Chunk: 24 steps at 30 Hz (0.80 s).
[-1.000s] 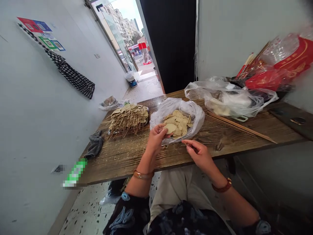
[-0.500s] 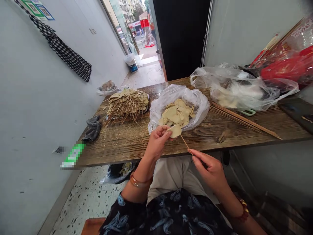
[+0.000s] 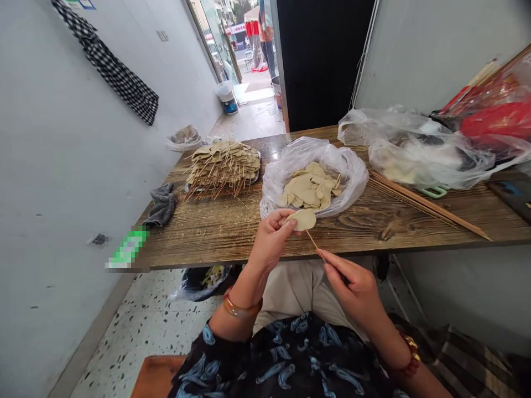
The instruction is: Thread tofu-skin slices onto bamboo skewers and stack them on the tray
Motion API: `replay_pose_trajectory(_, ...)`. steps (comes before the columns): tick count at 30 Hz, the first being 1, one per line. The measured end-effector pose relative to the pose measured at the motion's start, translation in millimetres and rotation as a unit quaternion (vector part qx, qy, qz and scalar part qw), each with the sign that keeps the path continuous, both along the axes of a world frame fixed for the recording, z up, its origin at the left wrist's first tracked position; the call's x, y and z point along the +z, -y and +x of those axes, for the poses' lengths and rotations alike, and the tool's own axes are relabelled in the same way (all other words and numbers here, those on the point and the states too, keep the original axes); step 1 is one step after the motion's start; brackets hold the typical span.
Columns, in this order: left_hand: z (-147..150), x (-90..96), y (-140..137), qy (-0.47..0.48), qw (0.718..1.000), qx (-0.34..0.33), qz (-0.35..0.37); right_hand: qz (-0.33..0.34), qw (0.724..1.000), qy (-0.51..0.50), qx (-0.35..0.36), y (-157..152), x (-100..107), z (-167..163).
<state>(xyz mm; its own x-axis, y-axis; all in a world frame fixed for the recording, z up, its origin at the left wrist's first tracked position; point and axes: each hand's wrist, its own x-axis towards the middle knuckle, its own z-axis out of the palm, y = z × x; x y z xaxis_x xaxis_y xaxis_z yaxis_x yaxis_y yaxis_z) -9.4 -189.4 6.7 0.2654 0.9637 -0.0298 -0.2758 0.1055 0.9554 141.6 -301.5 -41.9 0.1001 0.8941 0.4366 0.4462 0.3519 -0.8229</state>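
Between the thumb and fingers of my left hand (image 3: 274,235) is a thin, pale beige slice (image 3: 305,219), held over the table's front edge. My right hand (image 3: 352,282) pinches a thin wooden skewer (image 3: 314,241) whose upper end meets the slice's lower edge; I cannot tell how far it goes in. Just beyond my hands, an open clear plastic bag (image 3: 352,171) holds a heap of similar loose slices (image 3: 309,188). To its left, a tray carries a tall pile of skewered slices (image 3: 226,163), their sticks pointing toward me.
A bundle of bare skewers (image 3: 431,207) lies right of the bag on the wooden table (image 3: 215,243). Behind it are another plastic bag (image 3: 418,152) and red packaging (image 3: 498,121). A grey cloth (image 3: 161,204) lies at the left edge. Below stands a lined bin (image 3: 203,282).
The view has shifted, so the table's contents appear farther right and slightly higher. Both hands keep their holds on the slice and skewer, and the slice now looks turned more level.
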Motion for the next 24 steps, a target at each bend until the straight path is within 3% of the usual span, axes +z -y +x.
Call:
replay_pose_trajectory(8,-12,-2.2,5,0.005,1.000,0.001,0.029,-0.015,1.000,0.013,0.006,1,-5,-8)
replay_pose_trajectory(19,-20,-2.4,13,-0.124,0.979,0.057,0.150,-0.035,0.999,0.031,0.001,-1,-3,-16)
replay_pose_trajectory(24,-20,-3.8,17,-0.133,0.979,0.042,0.148,-0.023,0.999,0.042,-0.003,-3,-4,-18)
